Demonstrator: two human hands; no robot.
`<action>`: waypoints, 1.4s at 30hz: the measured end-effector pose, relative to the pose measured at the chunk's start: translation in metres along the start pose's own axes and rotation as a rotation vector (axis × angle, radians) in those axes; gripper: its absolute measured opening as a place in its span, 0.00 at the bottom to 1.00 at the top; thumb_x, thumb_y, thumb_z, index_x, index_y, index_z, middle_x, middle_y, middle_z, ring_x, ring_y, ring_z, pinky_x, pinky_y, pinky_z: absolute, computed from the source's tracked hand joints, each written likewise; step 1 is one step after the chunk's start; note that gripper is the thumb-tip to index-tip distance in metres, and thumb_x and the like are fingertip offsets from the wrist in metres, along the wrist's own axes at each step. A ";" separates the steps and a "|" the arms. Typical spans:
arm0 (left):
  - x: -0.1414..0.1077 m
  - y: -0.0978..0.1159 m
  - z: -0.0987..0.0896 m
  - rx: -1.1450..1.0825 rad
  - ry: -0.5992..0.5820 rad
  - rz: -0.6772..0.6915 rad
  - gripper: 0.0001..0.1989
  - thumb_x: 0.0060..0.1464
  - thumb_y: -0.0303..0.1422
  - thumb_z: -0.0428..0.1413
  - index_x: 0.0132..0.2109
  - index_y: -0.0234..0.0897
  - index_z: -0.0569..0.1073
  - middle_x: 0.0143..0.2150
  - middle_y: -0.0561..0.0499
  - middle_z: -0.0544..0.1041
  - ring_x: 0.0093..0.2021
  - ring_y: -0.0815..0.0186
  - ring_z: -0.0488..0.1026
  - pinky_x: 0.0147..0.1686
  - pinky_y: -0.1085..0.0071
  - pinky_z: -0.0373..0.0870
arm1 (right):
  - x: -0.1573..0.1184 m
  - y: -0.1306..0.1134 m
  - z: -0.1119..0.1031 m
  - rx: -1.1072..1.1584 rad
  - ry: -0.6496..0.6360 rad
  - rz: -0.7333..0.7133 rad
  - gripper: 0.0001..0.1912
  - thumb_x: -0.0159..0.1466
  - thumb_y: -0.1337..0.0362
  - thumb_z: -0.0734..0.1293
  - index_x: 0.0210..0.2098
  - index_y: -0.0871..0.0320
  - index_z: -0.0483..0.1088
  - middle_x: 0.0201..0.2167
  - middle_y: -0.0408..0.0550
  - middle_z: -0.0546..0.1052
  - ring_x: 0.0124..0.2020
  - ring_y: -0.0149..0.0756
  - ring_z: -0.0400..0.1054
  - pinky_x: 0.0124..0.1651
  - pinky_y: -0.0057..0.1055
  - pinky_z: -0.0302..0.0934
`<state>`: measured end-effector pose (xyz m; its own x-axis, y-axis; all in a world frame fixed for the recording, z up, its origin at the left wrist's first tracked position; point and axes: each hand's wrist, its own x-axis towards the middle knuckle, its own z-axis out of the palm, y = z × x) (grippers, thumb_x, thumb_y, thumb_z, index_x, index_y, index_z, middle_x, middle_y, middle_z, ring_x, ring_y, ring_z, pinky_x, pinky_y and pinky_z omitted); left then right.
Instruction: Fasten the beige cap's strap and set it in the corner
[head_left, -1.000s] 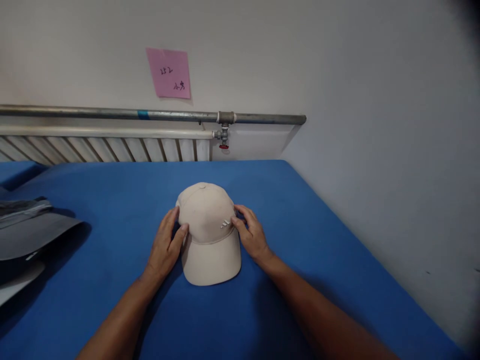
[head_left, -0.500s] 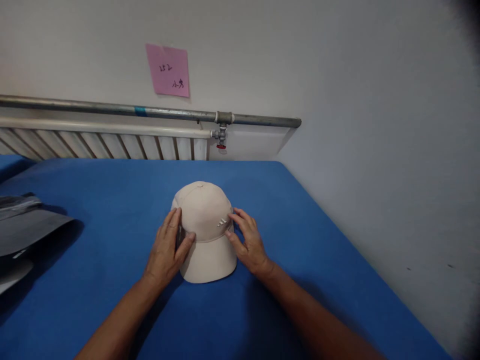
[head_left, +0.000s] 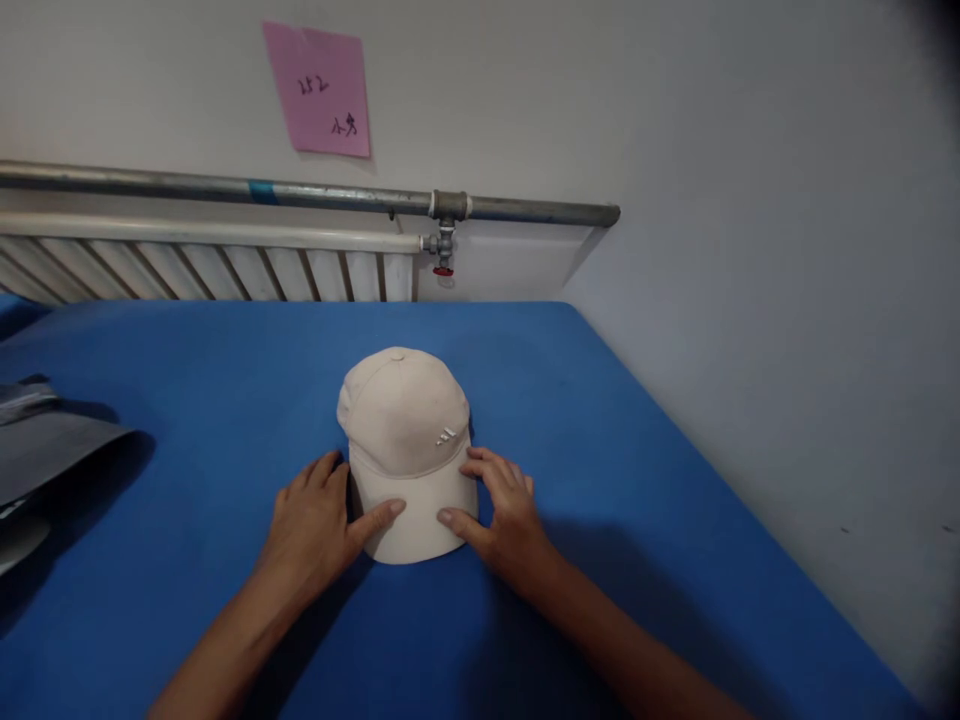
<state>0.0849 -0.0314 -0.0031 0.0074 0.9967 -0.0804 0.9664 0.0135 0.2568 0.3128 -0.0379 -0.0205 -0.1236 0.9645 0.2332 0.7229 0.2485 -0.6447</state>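
A cream baseball cap sits upright on the blue surface, its brim toward me and a small three-bar logo on the right front of its crown. At the brim's left side is my left hand, its thumb laid over the top and its other fingers along the edge. My right hand grips the opposite side in a similar way, thumb on top and fingers at the edge near where brim meets crown. Any fingertips under the brim are hidden.
Grey sheet-like items lie at the far left on the blue-covered table. Behind it run a metal pipe with a red-handled valve and a white radiator. A pink note hangs on the wall.
Both hands have slid toward me from the sides of the crown down to the brim, thumbs now on top of it. The cap stays about in place; the view has shifted slightly.
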 end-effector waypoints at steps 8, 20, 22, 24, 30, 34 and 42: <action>0.000 -0.001 0.003 -0.027 0.023 -0.019 0.42 0.48 0.62 0.48 0.54 0.29 0.74 0.62 0.31 0.66 0.62 0.36 0.60 0.55 0.41 0.59 | 0.001 0.000 0.003 0.015 -0.009 0.020 0.22 0.52 0.57 0.75 0.43 0.55 0.68 0.55 0.58 0.71 0.56 0.56 0.63 0.54 0.53 0.53; -0.001 0.004 0.005 0.070 0.066 -0.002 0.37 0.51 0.58 0.50 0.46 0.24 0.75 0.59 0.26 0.67 0.56 0.36 0.65 0.51 0.46 0.64 | 0.002 -0.006 0.009 -0.078 -0.021 0.024 0.23 0.52 0.57 0.75 0.45 0.55 0.69 0.54 0.58 0.69 0.55 0.55 0.63 0.54 0.51 0.53; -0.002 0.006 0.005 0.090 0.073 -0.004 0.36 0.52 0.57 0.51 0.45 0.23 0.75 0.59 0.26 0.67 0.55 0.35 0.65 0.50 0.46 0.65 | 0.002 -0.006 0.012 -0.103 -0.017 0.015 0.24 0.52 0.56 0.74 0.46 0.55 0.69 0.54 0.58 0.69 0.55 0.55 0.63 0.53 0.51 0.53; -0.003 0.009 0.004 0.123 0.078 -0.003 0.35 0.53 0.56 0.51 0.45 0.23 0.76 0.59 0.26 0.67 0.54 0.36 0.66 0.49 0.46 0.65 | 0.002 -0.006 0.014 -0.138 -0.007 -0.004 0.24 0.52 0.56 0.74 0.46 0.55 0.70 0.55 0.59 0.68 0.54 0.55 0.63 0.52 0.51 0.54; -0.003 0.018 0.000 0.243 0.017 -0.016 0.38 0.55 0.55 0.50 0.51 0.19 0.73 0.59 0.25 0.66 0.54 0.37 0.66 0.48 0.49 0.66 | 0.002 -0.006 0.018 -0.222 -0.024 -0.045 0.23 0.53 0.54 0.73 0.46 0.55 0.71 0.55 0.61 0.67 0.55 0.57 0.62 0.51 0.52 0.54; -0.003 0.020 0.000 0.262 0.019 -0.020 0.38 0.55 0.55 0.49 0.52 0.19 0.72 0.58 0.27 0.67 0.54 0.38 0.65 0.48 0.51 0.65 | 0.001 -0.004 0.019 -0.248 -0.018 -0.083 0.22 0.55 0.53 0.72 0.46 0.54 0.71 0.56 0.60 0.67 0.54 0.58 0.62 0.50 0.53 0.54; -0.004 0.009 -0.003 0.143 0.048 0.021 0.36 0.55 0.56 0.47 0.47 0.23 0.75 0.54 0.28 0.71 0.53 0.38 0.67 0.48 0.48 0.65 | -0.001 -0.006 0.016 -0.223 0.021 -0.087 0.21 0.56 0.54 0.72 0.46 0.53 0.71 0.55 0.59 0.69 0.54 0.57 0.63 0.51 0.54 0.57</action>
<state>0.0925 -0.0352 0.0022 0.0194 0.9994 -0.0290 0.9929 -0.0159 0.1176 0.2975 -0.0385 -0.0285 -0.1791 0.9378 0.2975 0.8426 0.3023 -0.4456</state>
